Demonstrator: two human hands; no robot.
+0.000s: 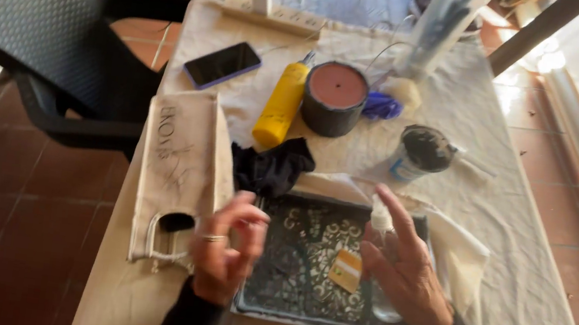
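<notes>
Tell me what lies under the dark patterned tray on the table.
The dark patterned tray rests on a pale cloth covering the table; a black rag lies behind it. What the tray itself covers stays hidden.

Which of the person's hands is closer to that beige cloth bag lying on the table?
The left. The left hand hovers right at the edge of the cloth bag, near its handle hole. The right hand is across the dark tray, around a clear spray bottle.

Right hand (405,274) holds a clear, glossy plastic bottle (385,272) over a dark mosaic tray (306,261), rough and matt. Pale cloth (503,235) covers the table; upper left, a matt textured black plastic chair (33,17), and centre, a glossy yellow plastic bottle (280,105).
</notes>
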